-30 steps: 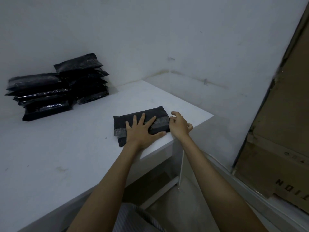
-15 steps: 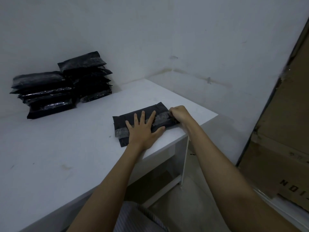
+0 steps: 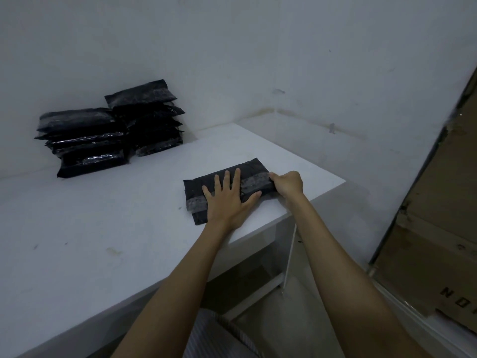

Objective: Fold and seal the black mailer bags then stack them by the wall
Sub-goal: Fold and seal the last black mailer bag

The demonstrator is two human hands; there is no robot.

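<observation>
A folded black mailer bag (image 3: 247,169) with a grey adhesive strip across it lies near the front right corner of the white table (image 3: 108,228). My left hand (image 3: 228,200) lies flat on the bag's middle, fingers spread and straight, pressing it down. My right hand (image 3: 287,183) is at the bag's right end with its fingers curled round that edge. Two stacks of sealed black mailer bags (image 3: 111,130) stand against the wall at the table's back left.
The table's right edge drops off just past my right hand. A brown cardboard box (image 3: 436,241) leans at the far right on the floor. White walls meet in a corner behind the table.
My right hand has moved from beside the bag's right end onto it and curled round its edge. My left hand has stayed pressed flat on the bag.
</observation>
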